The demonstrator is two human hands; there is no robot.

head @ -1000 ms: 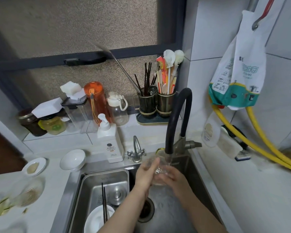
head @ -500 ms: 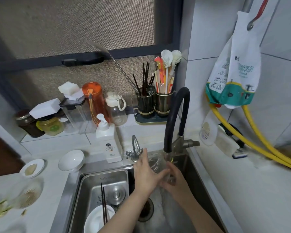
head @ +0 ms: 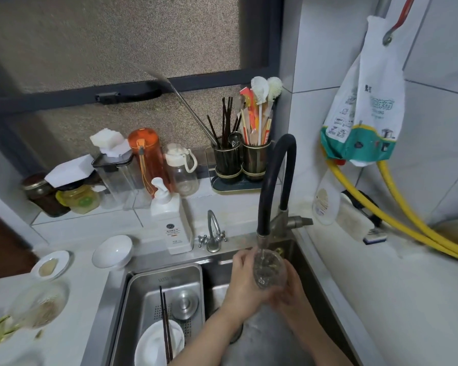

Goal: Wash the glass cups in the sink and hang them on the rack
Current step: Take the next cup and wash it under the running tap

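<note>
Glass cup [head: 269,269] sits under the black faucet [head: 275,186], mouth up. Left hand [head: 245,282] and right hand [head: 288,289] both grip it over the sink [head: 328,294].

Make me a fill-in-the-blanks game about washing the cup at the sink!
1. Both hands hold the glass cup under the black ____.
2. The chopsticks in the steel tray lie across a white ____.
3. The hose along the wall is ____.
4. The tall bottle on the ledge is ____.

Missing words: faucet; plate; yellow; orange
</note>
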